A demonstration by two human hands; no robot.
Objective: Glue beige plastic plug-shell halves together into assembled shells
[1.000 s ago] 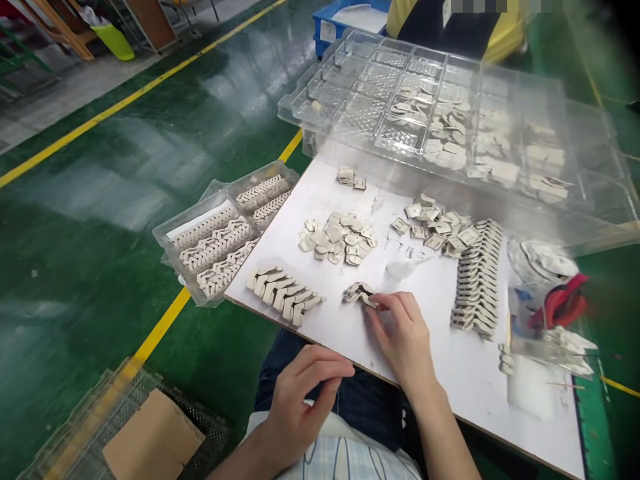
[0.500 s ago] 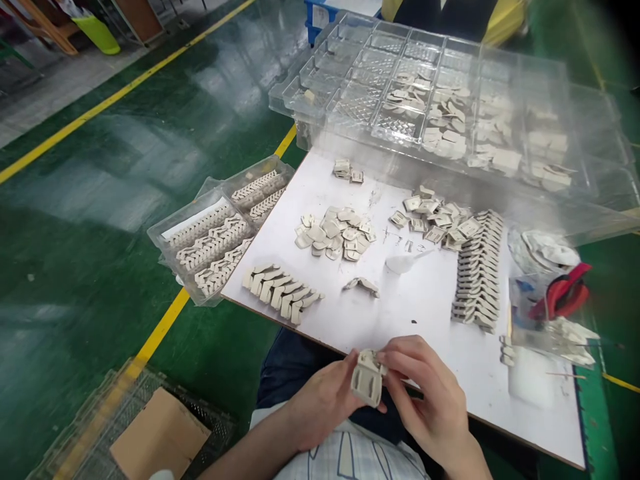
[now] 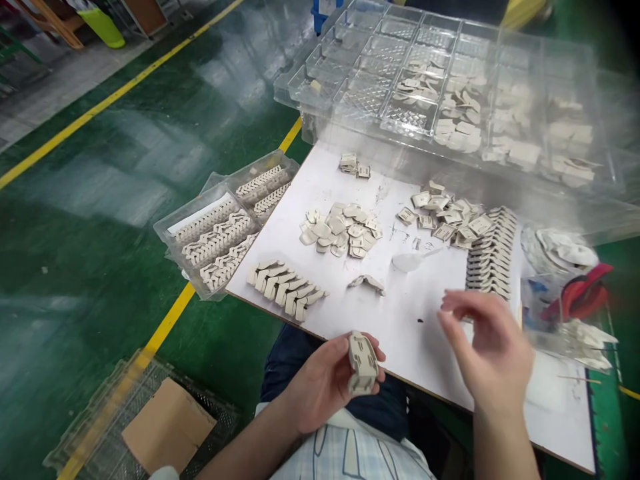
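Observation:
My left hand [image 3: 320, 383] is closed around a beige plastic part [image 3: 363, 363], held upright just below the near edge of the white board [image 3: 410, 320]. My right hand [image 3: 487, 350] hovers over the board to the right, fingers loosely curled and blurred, nothing visible in them. It is near the long stacked row of beige parts [image 3: 493, 250]. A small pair of parts [image 3: 367, 283] lies in front of the left hand. A short fanned row of parts [image 3: 287, 290] sits at the board's near left, and a loose pile [image 3: 343, 230] lies in the middle.
A clear tray with rows of parts [image 3: 220, 233] overhangs the board's left side. A big clear compartment tray [image 3: 450, 100] stands behind. A second loose pile [image 3: 445, 213] lies near it. A clear cup with red-handled pliers [image 3: 570, 300] stands at the right. A crate with cardboard [image 3: 155, 427] sits on the green floor.
My right hand picked a part off the board, brought it to my left hand, then let go and moved right over the board. The left hand now holds the part alone.

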